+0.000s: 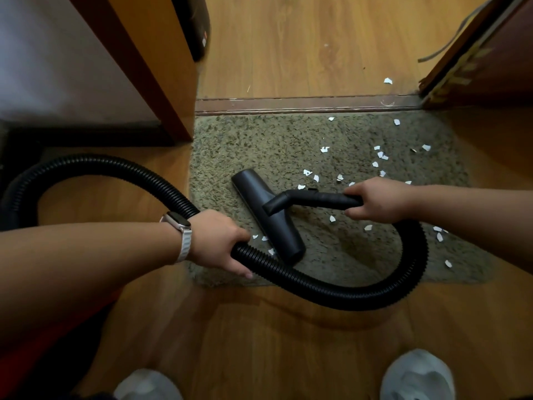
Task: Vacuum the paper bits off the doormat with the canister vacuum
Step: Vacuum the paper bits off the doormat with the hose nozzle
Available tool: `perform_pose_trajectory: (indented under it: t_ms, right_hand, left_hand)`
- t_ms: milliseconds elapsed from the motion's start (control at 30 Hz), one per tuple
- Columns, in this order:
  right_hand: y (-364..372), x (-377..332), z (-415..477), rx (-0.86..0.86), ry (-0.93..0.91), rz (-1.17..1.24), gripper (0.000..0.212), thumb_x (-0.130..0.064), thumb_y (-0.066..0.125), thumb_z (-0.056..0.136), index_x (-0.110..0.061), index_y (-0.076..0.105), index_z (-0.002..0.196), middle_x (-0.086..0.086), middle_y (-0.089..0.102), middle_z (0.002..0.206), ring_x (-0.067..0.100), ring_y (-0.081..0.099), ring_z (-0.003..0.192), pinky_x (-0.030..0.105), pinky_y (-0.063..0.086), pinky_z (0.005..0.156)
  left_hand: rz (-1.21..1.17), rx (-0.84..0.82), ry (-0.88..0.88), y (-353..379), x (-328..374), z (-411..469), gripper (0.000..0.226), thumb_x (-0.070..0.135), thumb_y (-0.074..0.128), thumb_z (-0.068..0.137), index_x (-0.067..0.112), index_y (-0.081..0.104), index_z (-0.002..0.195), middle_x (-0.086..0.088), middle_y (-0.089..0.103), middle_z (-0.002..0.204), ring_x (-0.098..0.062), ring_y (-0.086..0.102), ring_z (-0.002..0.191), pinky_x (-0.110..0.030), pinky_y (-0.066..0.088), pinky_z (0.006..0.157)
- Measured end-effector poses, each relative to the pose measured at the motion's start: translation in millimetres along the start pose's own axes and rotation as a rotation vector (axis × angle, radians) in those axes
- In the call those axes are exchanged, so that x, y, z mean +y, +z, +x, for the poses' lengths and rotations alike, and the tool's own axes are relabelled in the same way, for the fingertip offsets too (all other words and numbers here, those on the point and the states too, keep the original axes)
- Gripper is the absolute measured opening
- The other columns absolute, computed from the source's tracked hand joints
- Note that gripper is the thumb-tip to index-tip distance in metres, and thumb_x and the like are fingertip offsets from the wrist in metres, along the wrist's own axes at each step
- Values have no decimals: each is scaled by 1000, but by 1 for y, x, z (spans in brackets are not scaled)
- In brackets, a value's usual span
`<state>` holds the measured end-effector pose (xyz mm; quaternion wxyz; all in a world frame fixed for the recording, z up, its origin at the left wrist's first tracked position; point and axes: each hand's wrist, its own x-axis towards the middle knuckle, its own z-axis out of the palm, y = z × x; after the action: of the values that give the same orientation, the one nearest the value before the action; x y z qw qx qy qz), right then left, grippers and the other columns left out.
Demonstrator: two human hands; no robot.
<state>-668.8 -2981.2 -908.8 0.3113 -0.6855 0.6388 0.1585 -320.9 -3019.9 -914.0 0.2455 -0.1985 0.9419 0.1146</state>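
A grey-green shaggy doormat [274, 145] lies before a door threshold. Several white paper bits [379, 155] are scattered over its right half and near the floor head. The black vacuum floor head [268, 215] rests on the mat's left-middle part, angled diagonally. My right hand [377, 202] grips the black handle tube [320, 199] joined to the head. My left hand [222, 241], with a white-strapped watch on the wrist, grips the black ribbed hose [331, 287], which loops round the mat's near edge and off to the left. The canister itself is out of sight.
A wooden door frame [161, 67] stands at the left, an open dark door [490, 59] at the right. The wooden threshold strip [302, 105] crosses behind the mat. One paper bit [388, 80] lies on the laminate beyond it. My two white shoes [418, 376] are at the bottom.
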Motion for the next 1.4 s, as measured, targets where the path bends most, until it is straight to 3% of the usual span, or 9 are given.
perform_pose_trajectory:
  t_ms: [333, 500, 667, 833, 1100, 1400]
  right_hand:
    - [2, -12, -1, 14, -26, 19, 13, -39, 64, 89, -26, 62, 93, -8, 62, 72, 6, 56, 65, 26, 38, 55]
    - [10, -21, 1, 18, -86, -42, 20, -40, 62, 85, -26, 62, 99, -9, 60, 70, 14, 58, 67, 29, 46, 63]
    - [8, -26, 0, -19, -125, -91, 14, -39, 62, 86, -28, 55, 87, -8, 57, 67, 10, 53, 62, 30, 42, 62]
    - [-4, -15, -1, -23, -56, -50, 15, -39, 65, 86, -28, 64, 95, -8, 63, 72, 8, 58, 67, 28, 45, 63]
    - [-20, 4, -5, 38, 36, -30, 9, -35, 66, 86, -26, 65, 90, -3, 65, 70, 11, 59, 66, 25, 41, 56]
    - [5, -53, 1, -40, -172, -125, 14, -40, 63, 85, -28, 58, 87, -8, 59, 69, 13, 56, 65, 28, 39, 59]
  left_hand:
    - [40, -70, 34, -1, 2, -7, 63, 86, 43, 77, 28, 55, 97, 8, 62, 78, -17, 62, 71, -35, 55, 69]
    - [62, -66, 41, 1, 1, -7, 62, 86, 42, 78, 28, 54, 97, 8, 61, 79, -17, 62, 71, -36, 55, 69]
    - [51, -80, 35, -1, 2, -10, 58, 85, 44, 78, 29, 50, 93, 9, 58, 77, -18, 62, 73, -35, 54, 70]
    - [52, -34, -1, -3, 2, -8, 62, 86, 44, 77, 27, 53, 94, 7, 60, 79, -19, 61, 73, -35, 54, 70]
    - [-13, -20, -18, 2, 6, -11, 62, 88, 39, 74, 30, 52, 91, 7, 62, 76, -17, 63, 69, -37, 57, 69]
    - [35, -79, 44, 1, 7, -27, 61, 85, 45, 77, 29, 56, 99, 7, 64, 82, -17, 64, 75, -36, 55, 72]
